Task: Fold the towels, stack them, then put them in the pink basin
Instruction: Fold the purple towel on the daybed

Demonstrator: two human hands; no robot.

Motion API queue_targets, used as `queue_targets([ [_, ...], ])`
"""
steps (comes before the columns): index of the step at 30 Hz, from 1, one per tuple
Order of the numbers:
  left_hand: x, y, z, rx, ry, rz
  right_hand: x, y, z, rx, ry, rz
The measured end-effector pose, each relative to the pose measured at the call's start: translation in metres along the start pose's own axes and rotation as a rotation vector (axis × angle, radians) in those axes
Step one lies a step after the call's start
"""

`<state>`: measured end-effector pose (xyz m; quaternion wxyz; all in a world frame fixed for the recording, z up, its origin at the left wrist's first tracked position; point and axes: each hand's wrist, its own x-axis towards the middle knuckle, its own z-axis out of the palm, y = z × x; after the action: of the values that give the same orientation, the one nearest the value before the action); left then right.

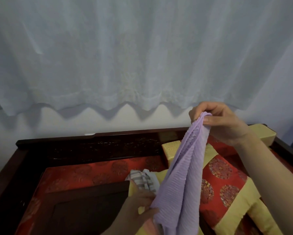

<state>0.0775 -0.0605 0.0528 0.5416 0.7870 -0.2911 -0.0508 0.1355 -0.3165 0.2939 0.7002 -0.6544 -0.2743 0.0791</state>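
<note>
- Right hand (222, 122): raised at the right of the view, grip clenched on the top corner of a lilac ribbed towel (181, 180), pinched between thumb and fingers.
- Lilac ribbed towel: hangs from that pinch in long loose folds, unfolded, reaching down to the lower edge of the view.
- Left hand (135, 212): low in the view, grip grasping the towel's lower left edge; the fingers are partly hidden behind the cloth.
- Striped towel (142, 179): grey and white, crumpled, lying just behind the left hand and beside the hanging lilac one, on a yellow-edged cushion.
- Red and yellow cushion (222, 187): patterned with round medallions, lying under and to the right of the hanging towel.
- Dark wooden bench (91, 146): carved backrest runs across the middle of the view, with a red patterned seat pad (77, 175) on it.
- Dark wooden panel (84, 206): lies on the seat pad, left of the left hand.
- White curtain (125, 56): fills the upper half, with a scalloped hem above the backrest.
</note>
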Motion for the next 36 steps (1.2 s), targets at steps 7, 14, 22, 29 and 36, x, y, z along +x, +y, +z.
queue_targets([
  [7,0.006,0.011,0.003,-0.045,-0.008,-0.003,0.005,-0.021,0.023,-0.028,-0.150,-0.075],
  [14,0.004,0.027,-0.028,-0.052,-0.029,-0.007,0.002,-0.026,0.020,-0.067,-0.135,-0.071],
  [22,-0.043,0.097,-0.158,-0.123,0.225,-0.174,-0.004,0.016,-0.014,0.001,0.254,0.051],
  [29,-0.068,0.099,-0.215,0.483,0.332,-0.177,0.036,0.067,0.036,0.059,0.318,0.147],
  [36,-0.099,0.096,-0.255,0.581,0.369,-0.260,0.076,0.103,0.084,0.069,0.225,0.200],
])
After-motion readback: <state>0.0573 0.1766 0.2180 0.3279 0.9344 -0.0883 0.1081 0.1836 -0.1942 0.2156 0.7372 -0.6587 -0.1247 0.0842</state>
